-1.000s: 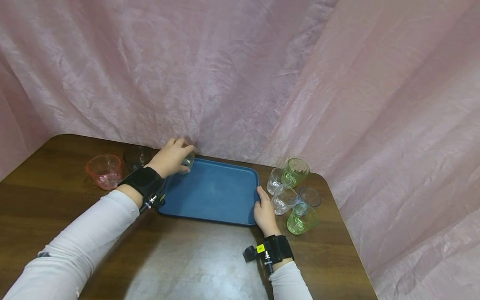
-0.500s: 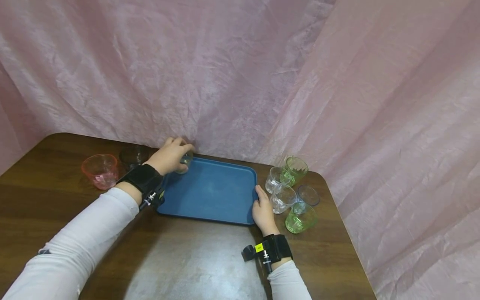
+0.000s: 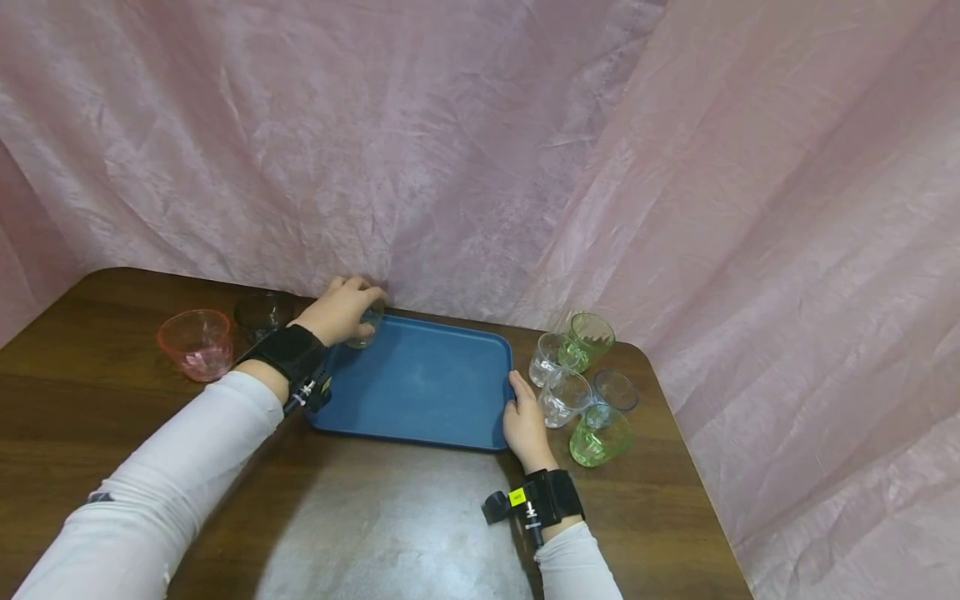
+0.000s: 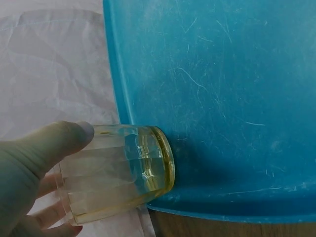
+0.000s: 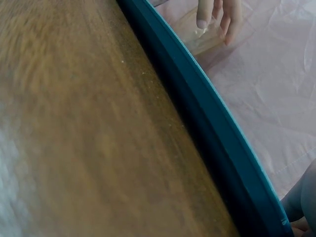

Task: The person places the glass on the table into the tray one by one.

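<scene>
A clear, yellow-tinted drinking glass (image 4: 118, 173) is in the grip of my left hand (image 3: 341, 310), thumb on one side and fingers on the other. Its base is over the back left corner of the blue tray (image 3: 427, 383); whether it touches the tray I cannot tell. My right hand (image 3: 527, 427) holds the tray's right edge; in the right wrist view only part of that hand shows at the lower right, against the rim. Left of the tray stand a pink glass (image 3: 197, 343) and a dark glass (image 3: 262, 315), the latter partly hidden by my left wrist.
Close by the tray's right side are several glasses: two clear ones (image 3: 564, 400), two green ones (image 3: 600, 437) and a blue-rimmed one (image 3: 617, 390). A pink curtain (image 3: 465, 150) hangs behind the wooden table (image 3: 660, 508).
The head view has shifted slightly. My left hand keeps its grip on the glass at the tray's corner, and my right hand stays at the tray's right edge.
</scene>
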{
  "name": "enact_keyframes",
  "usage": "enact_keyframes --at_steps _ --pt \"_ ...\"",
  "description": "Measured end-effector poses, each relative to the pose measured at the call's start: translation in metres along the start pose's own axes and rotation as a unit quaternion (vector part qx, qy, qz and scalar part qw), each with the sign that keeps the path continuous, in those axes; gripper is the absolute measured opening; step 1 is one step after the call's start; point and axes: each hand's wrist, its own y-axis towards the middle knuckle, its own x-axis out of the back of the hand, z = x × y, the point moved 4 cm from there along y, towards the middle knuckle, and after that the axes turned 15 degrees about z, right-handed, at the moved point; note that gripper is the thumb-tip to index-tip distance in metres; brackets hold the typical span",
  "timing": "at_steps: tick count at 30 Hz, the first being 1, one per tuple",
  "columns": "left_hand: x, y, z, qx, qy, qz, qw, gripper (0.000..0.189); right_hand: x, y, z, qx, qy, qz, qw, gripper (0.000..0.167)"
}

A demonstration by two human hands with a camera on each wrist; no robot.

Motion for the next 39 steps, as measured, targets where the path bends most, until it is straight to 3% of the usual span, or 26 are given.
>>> enact_keyframes --at_steps 24,39 --pt "-0.007 -0.007 -0.007 0.007 -0.019 -0.031 0.9993 0.057 0.001 0.001 -0.002 0.001 -0.003 0.001 1.0 0.05" --pt "-0.014 -0.01 -0.015 0.037 0.043 -0.047 0.9973 0.063 0.001 0.001 -0.001 -0.002 -0.007 0.005 1.0 0.051"
